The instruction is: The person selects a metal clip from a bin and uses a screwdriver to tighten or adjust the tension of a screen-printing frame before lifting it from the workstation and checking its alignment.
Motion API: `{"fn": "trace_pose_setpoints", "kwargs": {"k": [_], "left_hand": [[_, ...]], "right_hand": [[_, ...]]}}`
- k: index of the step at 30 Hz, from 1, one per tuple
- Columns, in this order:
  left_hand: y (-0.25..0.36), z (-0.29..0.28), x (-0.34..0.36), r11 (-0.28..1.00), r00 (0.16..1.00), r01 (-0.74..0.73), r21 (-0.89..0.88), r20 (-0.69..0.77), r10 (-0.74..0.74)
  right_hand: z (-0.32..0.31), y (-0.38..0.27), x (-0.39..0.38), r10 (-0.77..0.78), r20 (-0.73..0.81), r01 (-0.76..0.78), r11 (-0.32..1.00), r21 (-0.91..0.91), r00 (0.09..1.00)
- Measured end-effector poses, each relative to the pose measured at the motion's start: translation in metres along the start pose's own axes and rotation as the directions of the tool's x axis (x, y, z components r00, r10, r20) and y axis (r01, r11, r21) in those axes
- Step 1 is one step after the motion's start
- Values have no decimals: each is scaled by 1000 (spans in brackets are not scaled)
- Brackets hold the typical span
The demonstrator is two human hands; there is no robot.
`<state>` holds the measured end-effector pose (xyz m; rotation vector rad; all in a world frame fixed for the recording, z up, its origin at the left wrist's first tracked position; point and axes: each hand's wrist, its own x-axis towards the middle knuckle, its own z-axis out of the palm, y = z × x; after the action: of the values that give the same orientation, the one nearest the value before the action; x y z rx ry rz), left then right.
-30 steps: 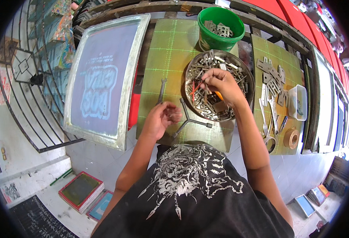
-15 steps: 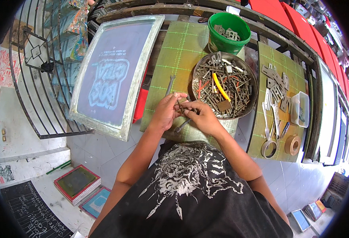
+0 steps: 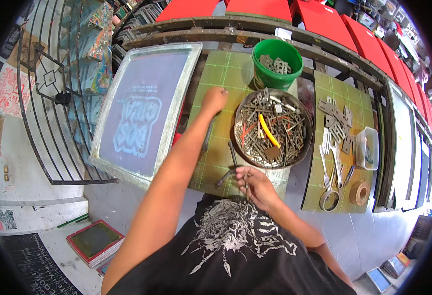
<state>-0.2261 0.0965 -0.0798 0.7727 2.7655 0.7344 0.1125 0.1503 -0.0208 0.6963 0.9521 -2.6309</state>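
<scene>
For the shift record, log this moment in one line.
Left hand: over green gridded board, grip unclear | Right hand: holding slim dark metal rod | Round metal pan: filled with metal hardware

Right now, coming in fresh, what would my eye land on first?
Probably the round metal pan at centre, heaped with bolts, a curved yellow strip on top. Just beyond it stands a bright green bucket holding metal plates. At left is a big screen-printing frame; nearest you, the right hand pinches a slim piece.
</scene>
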Motion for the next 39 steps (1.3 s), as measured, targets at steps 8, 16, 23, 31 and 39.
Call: {"fn": "trace_pose_setpoints", "kwargs": {"k": [8,16,23,31,39], "left_hand": [[34,-6,-75,969,894,-245,-15,-391,219],[1,-120,-306,684,999,4,-729,27,24],[-136,-185,-442,667,943,-23,-745,-239,-234],[-304,-268,-564,545,813,71,-835,-268,-517],[-431,-335,-527,47,830,-109,-993,-117,-545]], "right_hand": [[17,14,3,-189,-125,201,975,97,974],[120,48,27,-367,21,366,919,-147,930],[268,176,64,-154,371,295,884,-362,916],[428,340,112,125,573,125,918,-377,810],[498,375,190,-91,554,504,554,-662,827]]}}
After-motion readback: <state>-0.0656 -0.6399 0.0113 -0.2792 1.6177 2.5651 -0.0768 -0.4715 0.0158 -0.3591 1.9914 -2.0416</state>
